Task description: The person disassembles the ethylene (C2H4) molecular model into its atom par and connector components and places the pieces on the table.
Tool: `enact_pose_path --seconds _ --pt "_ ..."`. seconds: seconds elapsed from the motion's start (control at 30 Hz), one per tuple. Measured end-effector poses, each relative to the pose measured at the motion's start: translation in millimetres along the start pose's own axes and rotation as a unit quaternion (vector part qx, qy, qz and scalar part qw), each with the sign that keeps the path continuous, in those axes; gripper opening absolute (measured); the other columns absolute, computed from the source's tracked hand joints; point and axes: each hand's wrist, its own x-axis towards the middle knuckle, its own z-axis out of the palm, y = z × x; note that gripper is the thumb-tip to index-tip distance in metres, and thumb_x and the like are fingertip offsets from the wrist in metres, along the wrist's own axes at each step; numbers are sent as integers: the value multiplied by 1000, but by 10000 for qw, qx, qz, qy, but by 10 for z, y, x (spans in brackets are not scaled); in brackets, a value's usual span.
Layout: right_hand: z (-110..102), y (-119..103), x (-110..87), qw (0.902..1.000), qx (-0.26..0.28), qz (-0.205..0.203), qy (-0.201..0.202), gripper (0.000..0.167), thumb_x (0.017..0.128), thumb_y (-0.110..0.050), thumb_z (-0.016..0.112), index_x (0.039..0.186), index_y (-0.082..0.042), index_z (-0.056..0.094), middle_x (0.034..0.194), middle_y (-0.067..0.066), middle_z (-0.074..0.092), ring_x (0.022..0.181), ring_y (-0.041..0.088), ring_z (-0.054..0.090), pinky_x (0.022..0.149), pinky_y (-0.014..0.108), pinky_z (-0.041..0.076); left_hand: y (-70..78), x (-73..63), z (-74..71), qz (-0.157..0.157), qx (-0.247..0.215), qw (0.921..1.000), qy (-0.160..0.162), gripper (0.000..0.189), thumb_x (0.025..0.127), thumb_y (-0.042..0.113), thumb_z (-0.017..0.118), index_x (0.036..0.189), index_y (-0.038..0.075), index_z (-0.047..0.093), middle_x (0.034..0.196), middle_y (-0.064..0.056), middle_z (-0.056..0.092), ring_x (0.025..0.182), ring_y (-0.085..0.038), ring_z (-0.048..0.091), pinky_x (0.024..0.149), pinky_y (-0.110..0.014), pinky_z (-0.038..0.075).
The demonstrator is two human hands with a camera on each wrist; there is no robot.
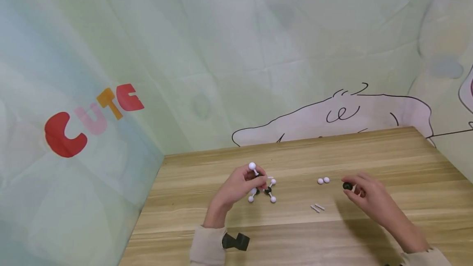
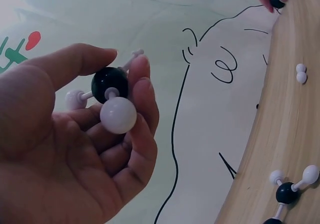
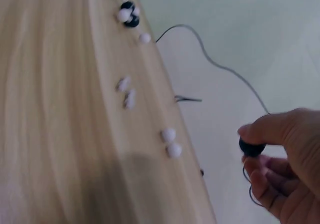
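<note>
My left hand [image 1: 238,186] holds a small ball-and-stick molecular model piece between thumb and fingers, raised above the table. In the left wrist view this piece is a black ball [image 2: 107,79] carrying two white balls on white sticks, plus one bare white stick. Behind and below that hand, another ball-and-stick model [image 1: 268,191] of black and white balls lies on the table, partly hidden in the head view. Over on the right, my right hand [image 1: 371,196] pinches a single black ball [image 3: 251,148] between thumb and fingertips, above the tabletop.
Between the hands, two loose white balls [image 1: 323,180] sit side by side on the wooden table [image 1: 288,233]. Nearer to me lie two short white connector sticks [image 1: 317,207]. A printed fabric backdrop [image 1: 221,65] rises behind the table's far edge.
</note>
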Motion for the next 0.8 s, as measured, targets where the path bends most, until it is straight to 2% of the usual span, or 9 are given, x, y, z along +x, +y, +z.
enact_pose_path --seconds 0.1,0.23,0.3,0.4,0.53,0.8 --pt "0 128 -60 9955 -341 676 -568 26 73 0 76 97 2 65 79 4 62 63 5 53 53 24 44 -19 3 12 -50 19 9999 -136 19 93 20 62 102 3 61 85 -4 65 80 -18 59 69 -23 47" --pt "-27 269 -147 9762 -578 1667 -1264 21 79 -5 71 94 5 59 84 16 63 71 25 61 60 41 51 -16 -2 23 -134 -44 9994 -309 22 94 19 61 106 1 59 91 -7 67 84 -16 61 71 -24 48" --pt "-41 325 -188 9696 -698 1904 -1369 20 80 -6 70 92 4 57 86 19 63 74 31 62 63 48 51 -13 -6 32 -165 -38 9991 -390 24 95 19 59 108 -2 58 94 -10 67 84 -15 61 71 -23 47" --pt "-59 382 -228 9634 -888 2073 -1452 21 81 -9 70 91 3 55 85 19 62 75 31 61 62 49 49 -17 -3 47 -212 -2 9986 -477 25 96 18 58 110 -2 57 97 -15 67 81 -12 59 64 -21 44" --pt "-78 429 -260 9614 -1086 2083 -1433 22 81 -10 70 90 1 54 81 19 62 71 30 59 59 48 47 -21 4 68 -211 35 9984 -520 21 96 18 57 109 2 58 98 -19 66 74 -11 54 53 -18 36" --pt "-104 466 -289 9566 -1276 2181 -1454 23 82 -12 71 91 1 54 84 23 61 72 33 59 58 48 46 -16 15 82 -161 62 9983 -554 20 96 19 57 109 4 58 98 -20 66 75 -9 57 52 -19 36"
